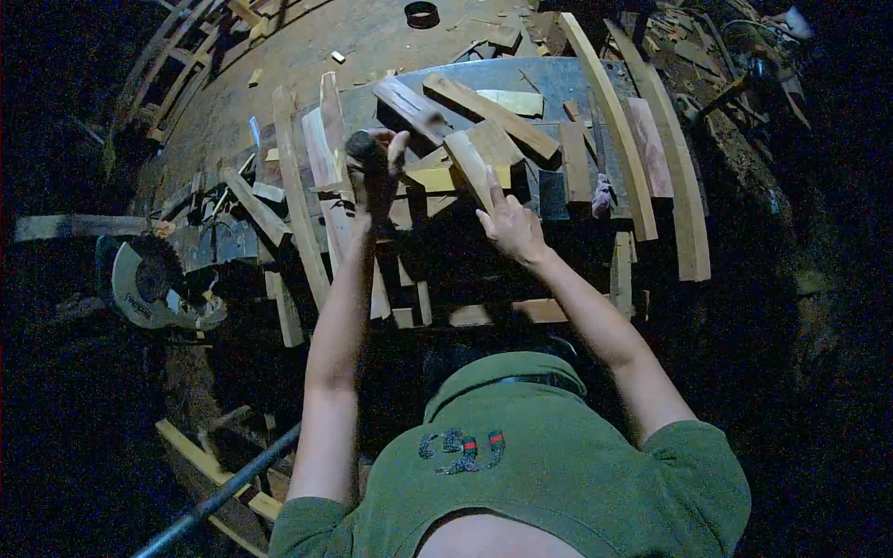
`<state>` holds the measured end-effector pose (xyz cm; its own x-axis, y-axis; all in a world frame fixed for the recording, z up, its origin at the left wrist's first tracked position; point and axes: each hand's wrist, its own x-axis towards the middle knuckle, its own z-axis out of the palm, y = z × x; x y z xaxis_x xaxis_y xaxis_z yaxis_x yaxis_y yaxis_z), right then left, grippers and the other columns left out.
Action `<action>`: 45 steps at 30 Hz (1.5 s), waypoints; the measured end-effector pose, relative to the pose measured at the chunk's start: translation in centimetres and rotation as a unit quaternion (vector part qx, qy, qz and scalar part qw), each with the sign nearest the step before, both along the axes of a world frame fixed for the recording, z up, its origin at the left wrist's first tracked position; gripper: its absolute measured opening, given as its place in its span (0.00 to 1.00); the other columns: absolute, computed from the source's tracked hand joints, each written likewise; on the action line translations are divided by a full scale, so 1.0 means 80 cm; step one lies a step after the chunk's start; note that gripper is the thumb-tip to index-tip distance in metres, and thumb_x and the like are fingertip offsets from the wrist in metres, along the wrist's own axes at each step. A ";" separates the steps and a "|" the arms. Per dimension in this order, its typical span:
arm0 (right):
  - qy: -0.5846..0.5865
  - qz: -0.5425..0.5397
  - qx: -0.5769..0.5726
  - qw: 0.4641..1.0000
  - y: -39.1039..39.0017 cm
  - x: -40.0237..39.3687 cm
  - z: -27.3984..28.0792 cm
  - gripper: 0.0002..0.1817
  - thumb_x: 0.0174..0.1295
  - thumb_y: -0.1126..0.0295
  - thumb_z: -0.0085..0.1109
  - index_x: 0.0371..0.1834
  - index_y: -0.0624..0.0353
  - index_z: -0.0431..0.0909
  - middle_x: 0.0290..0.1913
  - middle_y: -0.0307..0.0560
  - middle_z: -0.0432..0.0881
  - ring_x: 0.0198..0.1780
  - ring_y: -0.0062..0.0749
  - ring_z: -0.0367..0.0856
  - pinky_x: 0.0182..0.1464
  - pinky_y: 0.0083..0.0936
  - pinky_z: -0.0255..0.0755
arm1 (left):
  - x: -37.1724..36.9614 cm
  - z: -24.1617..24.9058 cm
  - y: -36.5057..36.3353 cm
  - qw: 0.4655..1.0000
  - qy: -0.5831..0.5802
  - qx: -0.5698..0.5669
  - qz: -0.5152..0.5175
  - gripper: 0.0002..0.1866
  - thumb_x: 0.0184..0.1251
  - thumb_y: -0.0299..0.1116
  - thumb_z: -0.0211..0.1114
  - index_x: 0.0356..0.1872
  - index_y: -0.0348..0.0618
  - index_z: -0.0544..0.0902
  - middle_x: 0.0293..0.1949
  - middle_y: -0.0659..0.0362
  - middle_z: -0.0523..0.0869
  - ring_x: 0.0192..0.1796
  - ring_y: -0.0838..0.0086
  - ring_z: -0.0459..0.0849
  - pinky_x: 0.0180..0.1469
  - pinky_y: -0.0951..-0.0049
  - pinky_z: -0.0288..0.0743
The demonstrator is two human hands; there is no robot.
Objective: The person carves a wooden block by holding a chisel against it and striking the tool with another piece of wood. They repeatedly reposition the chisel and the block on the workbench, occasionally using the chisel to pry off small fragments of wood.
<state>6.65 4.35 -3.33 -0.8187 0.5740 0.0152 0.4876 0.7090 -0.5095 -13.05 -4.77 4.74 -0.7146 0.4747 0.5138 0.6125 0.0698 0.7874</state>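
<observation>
My left hand (377, 186) is raised over the bench, its fingers closed around a dark, round-ended object (364, 147); shadow hides what kind it is. My right hand (514, 231) grips the near end of a short wooden piece (468, 160), index finger stretched along it and thumb at its side. That piece lies slanted across a wider wooden block (495, 147) and a yellowish block (439, 179). Just beyond the hands is a pale, grey-toned board (409, 107), with a blurred dark patch near its lower end.
A circular saw (149, 284) sits at the left. Long wooden strips (299, 200) stand out over the bench's near edge, with more long strips (614, 126) at the right. A dark ring (421, 15) lies at the back. A metal bar (223, 493) slants at lower left.
</observation>
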 end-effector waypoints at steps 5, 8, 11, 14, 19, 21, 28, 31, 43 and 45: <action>-0.015 0.034 0.012 0.999 -0.013 -0.029 0.000 0.48 0.53 0.57 0.60 0.72 0.45 0.38 0.26 0.58 0.75 0.24 0.56 0.78 0.27 0.47 0.75 | -0.019 0.002 -0.026 0.982 -0.184 0.045 0.009 0.08 0.57 0.29 0.67 0.30 0.39 0.75 0.21 0.64 0.75 0.21 0.83 0.72 0.23 0.81 0.66; -0.023 0.037 -0.012 0.999 -0.013 -0.037 -0.002 0.49 0.52 0.57 0.60 0.72 0.43 0.37 0.28 0.59 0.75 0.24 0.58 0.78 0.28 0.48 0.75 | -0.023 0.012 -0.041 0.980 -0.168 0.080 0.066 0.09 0.57 0.30 0.67 0.33 0.40 0.75 0.23 0.64 0.75 0.22 0.82 0.72 0.25 0.80 0.66; -0.039 0.040 -0.018 0.998 -0.010 -0.036 0.001 0.49 0.52 0.58 0.60 0.72 0.42 0.35 0.29 0.60 0.75 0.26 0.59 0.78 0.30 0.49 0.75 | -0.030 0.015 -0.054 0.953 -0.234 0.146 0.124 0.11 0.58 0.33 0.66 0.35 0.40 0.75 0.24 0.64 0.75 0.25 0.82 0.73 0.28 0.79 0.68; -0.036 0.051 -0.033 0.998 -0.007 -0.036 0.000 0.50 0.52 0.59 0.60 0.72 0.41 0.34 0.29 0.61 0.75 0.27 0.60 0.78 0.31 0.50 0.75 | -0.017 0.037 -0.049 0.942 -0.270 0.173 0.098 0.13 0.58 0.34 0.66 0.38 0.40 0.75 0.25 0.64 0.77 0.25 0.81 0.75 0.29 0.79 0.70; -0.053 0.060 -0.032 0.996 -0.004 -0.036 0.001 0.50 0.52 0.60 0.60 0.72 0.39 0.34 0.29 0.61 0.75 0.27 0.61 0.78 0.32 0.50 0.74 | -0.009 0.023 -0.038 0.978 -0.179 0.088 0.054 0.09 0.57 0.28 0.67 0.33 0.39 0.75 0.20 0.64 0.76 0.21 0.82 0.73 0.23 0.81 0.67; -0.048 0.057 -0.039 0.996 -0.005 -0.036 0.002 0.50 0.52 0.60 0.60 0.72 0.38 0.33 0.29 0.61 0.75 0.28 0.61 0.78 0.32 0.50 0.74 | -0.003 0.028 -0.033 0.989 -0.129 0.032 0.059 0.09 0.57 0.29 0.67 0.28 0.39 0.75 0.19 0.64 0.76 0.21 0.83 0.73 0.23 0.81 0.66; -0.023 0.059 -0.018 0.998 -0.005 -0.038 -0.007 0.53 0.49 0.58 0.63 0.72 0.38 0.33 0.30 0.59 0.75 0.26 0.57 0.79 0.28 0.49 0.75 | -0.020 0.006 -0.033 0.992 -0.127 -0.020 0.014 0.09 0.58 0.30 0.67 0.28 0.39 0.75 0.18 0.64 0.76 0.20 0.82 0.73 0.22 0.79 0.66; -0.034 0.055 -0.022 0.998 -0.006 -0.037 -0.001 0.53 0.49 0.58 0.63 0.72 0.37 0.32 0.29 0.58 0.74 0.26 0.58 0.79 0.28 0.49 0.75 | -0.022 0.008 -0.034 0.990 -0.123 -0.066 0.030 0.09 0.58 0.31 0.67 0.27 0.38 0.76 0.18 0.64 0.77 0.21 0.81 0.74 0.23 0.79 0.67; -0.018 0.058 -0.011 0.998 -0.004 -0.037 -0.008 0.54 0.48 0.58 0.64 0.72 0.37 0.33 0.28 0.57 0.73 0.24 0.56 0.78 0.26 0.48 0.75 | -0.007 0.012 -0.028 0.987 -0.154 -0.005 0.045 0.10 0.58 0.34 0.67 0.27 0.41 0.76 0.19 0.66 0.75 0.19 0.83 0.72 0.22 0.80 0.66; -0.027 0.058 -0.008 0.998 -0.005 -0.037 -0.009 0.54 0.48 0.58 0.64 0.72 0.37 0.32 0.27 0.57 0.73 0.24 0.56 0.79 0.27 0.48 0.75 | -0.008 0.008 -0.027 0.984 -0.170 0.004 0.046 0.10 0.57 0.34 0.67 0.27 0.41 0.76 0.18 0.65 0.75 0.19 0.83 0.72 0.22 0.80 0.66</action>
